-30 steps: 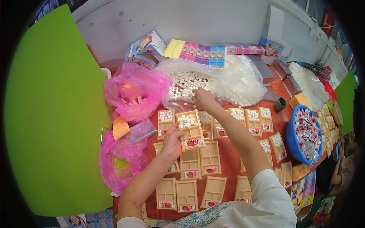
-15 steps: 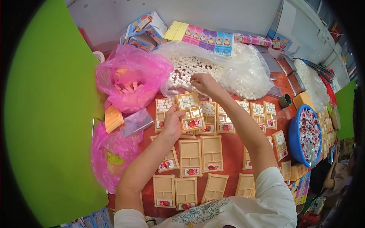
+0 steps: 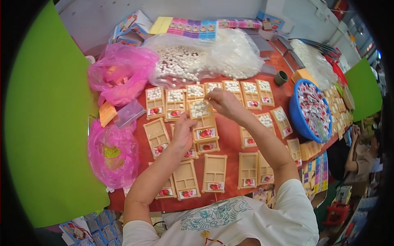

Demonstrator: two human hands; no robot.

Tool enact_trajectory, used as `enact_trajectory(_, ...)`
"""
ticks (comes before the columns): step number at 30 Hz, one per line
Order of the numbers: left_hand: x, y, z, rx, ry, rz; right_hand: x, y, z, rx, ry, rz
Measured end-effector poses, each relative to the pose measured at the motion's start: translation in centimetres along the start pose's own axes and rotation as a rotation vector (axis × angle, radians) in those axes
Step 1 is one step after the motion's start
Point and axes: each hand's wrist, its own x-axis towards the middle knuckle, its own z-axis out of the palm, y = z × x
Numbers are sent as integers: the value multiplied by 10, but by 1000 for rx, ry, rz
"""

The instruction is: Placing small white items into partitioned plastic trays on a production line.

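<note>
My left hand [image 3: 183, 132] grips a small tan compartment tray [image 3: 203, 123], raised a little over the table. White cubes fill its top compartment, and a packet with a red strawberry picture lies in its bottom one. My right hand [image 3: 223, 103] is at the tray's upper right corner, its fingers pinched; what is between them, if anything, is hidden. Behind stands a row of similar trays with white cubes, such as the filled tray [image 3: 175, 98]. Farther back, a clear plastic bag [image 3: 236, 53] lies open with many loose white cubes [image 3: 180, 61].
Other trays, like the cube-free tray [image 3: 214, 174], lie on the red table [image 3: 230, 143]. A blue basin [image 3: 292, 117] of small packets stands right, beside a dark cup [image 3: 280, 78]. Pink bags [image 3: 113, 153] lie left. A person [image 3: 361, 149] is at far right.
My right hand has come back from the cube pile to the tray in my left hand. The whole view has shifted, with things on the table appearing farther left and higher.
</note>
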Motion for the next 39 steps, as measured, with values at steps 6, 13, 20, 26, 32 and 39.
enact_trajectory(6, -27, -37, 27, -29, -38, -84, -64, -5, -29, -15, 28, 63)
enact_trajectory(13, -32, -81, 52, -70, -83, -118, -106, 28, -24, -3, 46, 360)
enact_trajectory(20, -15, -99, 42, -14, -26, -100, -104, 53, -8, 534, -63, 662)
enact_trajectory(26, -33, -79, 57, 50, 80, -138, -91, 53, -1, 281, -26, 622)
enact_trajectory(32, -40, -78, 62, 150, 138, -59, -87, 60, 4, 16, 30, 574)
enact_trajectory(39, -55, -71, 56, 160, -6, -18, -88, 28, -10, -176, 33, 412)
